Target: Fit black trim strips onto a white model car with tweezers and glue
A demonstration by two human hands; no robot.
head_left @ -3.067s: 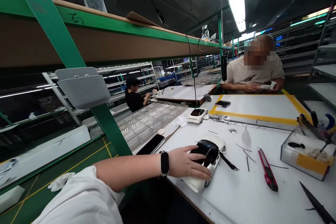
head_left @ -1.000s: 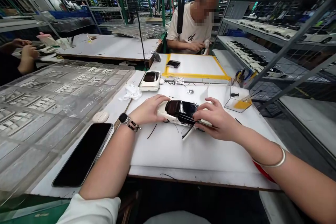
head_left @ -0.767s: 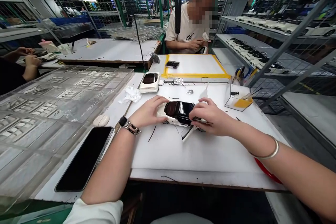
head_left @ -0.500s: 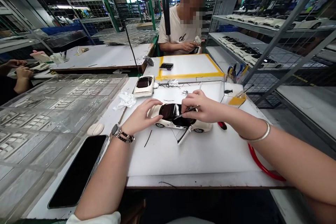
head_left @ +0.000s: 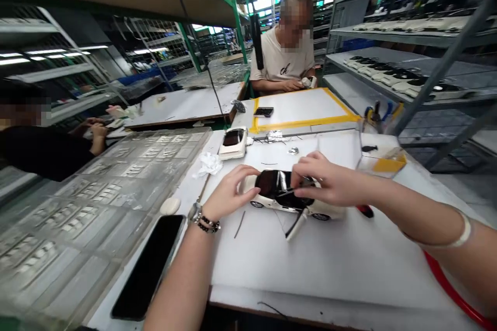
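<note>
A white model car (head_left: 286,206) with a dark cabin stands on the white work surface, one door (head_left: 297,225) swung out toward me. My left hand (head_left: 229,194) steadies the car's left end, thumb on the near side and fingers on the far side. Over the cabin, my right hand (head_left: 324,178) pinches a thin metal tool that looks like tweezers (head_left: 288,192), its tip pointing into the car's interior. What the tip touches is too small to make out. A second white model car (head_left: 233,144) stands beyond my left hand.
Left of me lie a phone (head_left: 149,269), a white rounded object (head_left: 170,206), crumpled tissue (head_left: 209,164) and a compartmented plastic tray (head_left: 97,248). A red ring-shaped piece (head_left: 452,287) is at right. A co-worker (head_left: 285,57) sits opposite; another person (head_left: 42,139) works at left.
The view has turned left, so the scene sits further right and lower. Both hands keep their places on the car, and the tool is still in my right hand.
</note>
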